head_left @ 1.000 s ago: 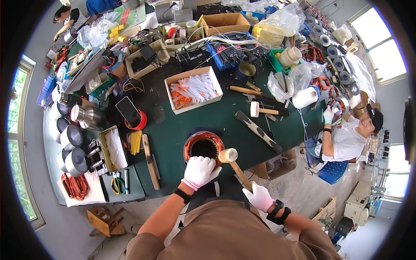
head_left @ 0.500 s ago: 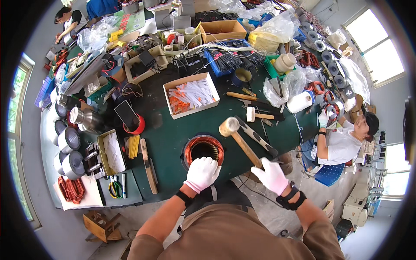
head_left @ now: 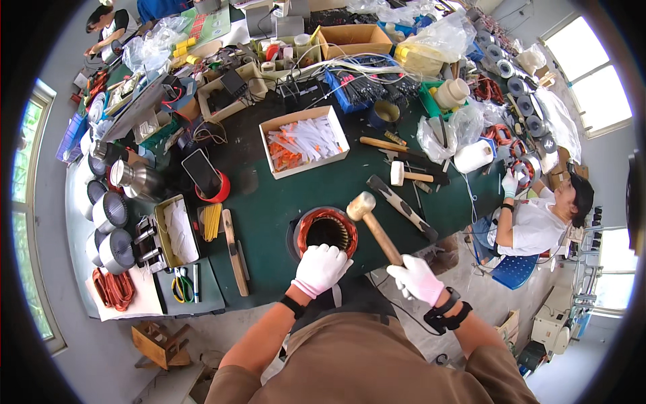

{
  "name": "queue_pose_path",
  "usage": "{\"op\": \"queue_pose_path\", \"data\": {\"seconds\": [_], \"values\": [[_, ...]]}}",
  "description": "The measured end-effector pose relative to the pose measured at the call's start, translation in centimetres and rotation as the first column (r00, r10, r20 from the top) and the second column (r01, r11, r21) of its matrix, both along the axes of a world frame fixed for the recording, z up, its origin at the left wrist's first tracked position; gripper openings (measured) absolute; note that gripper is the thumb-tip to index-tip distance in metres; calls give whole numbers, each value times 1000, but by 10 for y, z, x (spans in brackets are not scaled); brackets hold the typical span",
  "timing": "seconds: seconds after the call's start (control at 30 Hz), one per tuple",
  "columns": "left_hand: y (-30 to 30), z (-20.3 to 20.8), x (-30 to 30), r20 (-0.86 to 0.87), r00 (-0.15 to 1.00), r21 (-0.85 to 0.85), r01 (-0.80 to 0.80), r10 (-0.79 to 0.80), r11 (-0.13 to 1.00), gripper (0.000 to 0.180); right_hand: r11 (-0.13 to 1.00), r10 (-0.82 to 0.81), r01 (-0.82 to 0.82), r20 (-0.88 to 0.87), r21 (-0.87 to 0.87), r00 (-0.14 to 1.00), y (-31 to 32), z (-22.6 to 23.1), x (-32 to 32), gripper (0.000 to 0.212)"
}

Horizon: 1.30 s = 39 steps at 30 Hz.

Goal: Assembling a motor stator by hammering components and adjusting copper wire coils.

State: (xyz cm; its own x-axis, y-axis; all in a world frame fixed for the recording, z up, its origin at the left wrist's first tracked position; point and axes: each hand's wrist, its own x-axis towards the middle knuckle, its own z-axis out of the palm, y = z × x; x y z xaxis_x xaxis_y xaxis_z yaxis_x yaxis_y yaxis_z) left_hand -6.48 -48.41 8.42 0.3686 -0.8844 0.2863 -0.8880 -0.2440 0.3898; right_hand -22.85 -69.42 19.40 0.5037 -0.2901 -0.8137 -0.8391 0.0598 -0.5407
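Right grip (head_left: 417,279): closed round the handle of a wooden mallet (head_left: 378,236), its head right of the copper-wound ring (head_left: 323,213). Left grip (head_left: 323,271): laid on the ring's near rim; whether pinching, cannot tell. Ring sits on the worktop (head_left: 269,219), near the front edge. Beyond: carton (head_left: 313,163) of white and orange strips (head_left: 306,138).
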Motion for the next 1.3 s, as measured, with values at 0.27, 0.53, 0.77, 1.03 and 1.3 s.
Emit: {"op": "queue_pose_path", "data": {"seconds": [0.27,0.53,0.77,1.03,1.3], "values": [[13,9,22,-102,980,73,181,-173,981,32,533,607,-278,132,-799,784,22,32,-3,32],[14,-7,-18,-39,999,-47,-37,35,998,30,157,776,-571,-257,-806,576,-33,10,-37,28],[25,-3,11,-68,983,-38,165,-168,985,29,233,802,-567,-173,-790,571,-34,-1,-33,30],[2,25,-25,-196,979,-31,-59,52,998,26,668,588,-259,281,-698,758,-21,26,29,36],[-3,-3,-24,-57,989,-21,-135,134,991,27,757,633,-583,108,-295,767,-29,-7,67,44]]}}
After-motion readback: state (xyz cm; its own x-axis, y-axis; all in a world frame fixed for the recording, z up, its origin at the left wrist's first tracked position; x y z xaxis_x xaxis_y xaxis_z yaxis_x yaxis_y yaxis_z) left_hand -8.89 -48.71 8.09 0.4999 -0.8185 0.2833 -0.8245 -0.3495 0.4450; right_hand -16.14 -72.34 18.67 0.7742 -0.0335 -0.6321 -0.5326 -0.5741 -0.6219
